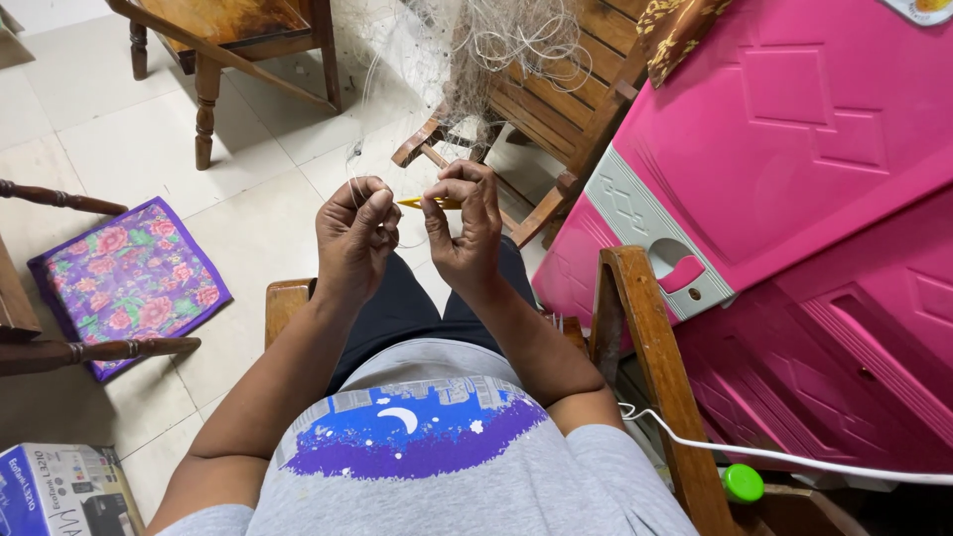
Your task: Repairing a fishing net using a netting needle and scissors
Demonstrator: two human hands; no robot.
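Pale floor tiles (pixel 149 149) spread under a ring of wooden furniture, and a person sits in the middle of it, hands raised in front of the lap. Their left hand (pixel 354 236) is pinched shut on fine thread, fingers curled tight. Just beside it, their right hand (pixel 467 223) grips a slim yellow netting needle (pixel 422 202), whose tip pointing across toward the left hand. Both hands work at the lower edge of a pale fishing net (pixel 476 60), which hangs above the needle and drapes over a slatted wooden chair (pixel 556 109). Right of the needle stands a big pink plastic cabinet (pixel 794 199). Well left of the needle, a purple floral cushion (pixel 124 283) lies on the tiles. Below the needle, near the person's right elbow, a white cable (pixel 794 459) runs past a green cap (pixel 742 483).
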